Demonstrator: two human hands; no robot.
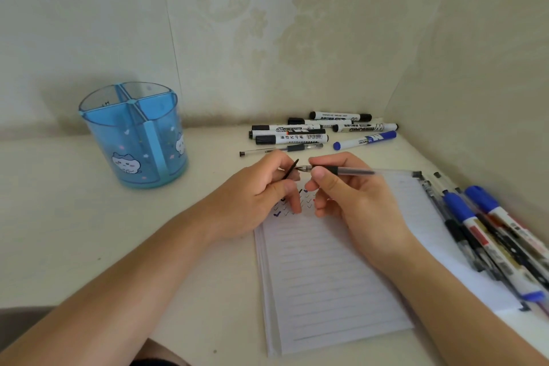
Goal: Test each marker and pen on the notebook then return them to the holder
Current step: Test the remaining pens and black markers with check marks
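Note:
My right hand [353,196] grips a clear gel pen [368,171] near its tip, the barrel pointing right. My left hand [261,196] pinches the pen's thin black cap [291,168] just left of the bare tip. Both hands hover over the top of the lined notebook [320,276], where small check marks [277,213] are drawn. The blue holder [135,134] with cat pictures stands at the left, its visible compartments empty. A group of markers and pens [315,132] lies behind the notebook. Another group of blue markers and pens [490,235] lies on the notebook's right page.
The cream table [74,232] sits in a corner, with patterned wallpaper behind and a wall close on the right. A blue-capped marker [364,140] lies at an angle near the far group.

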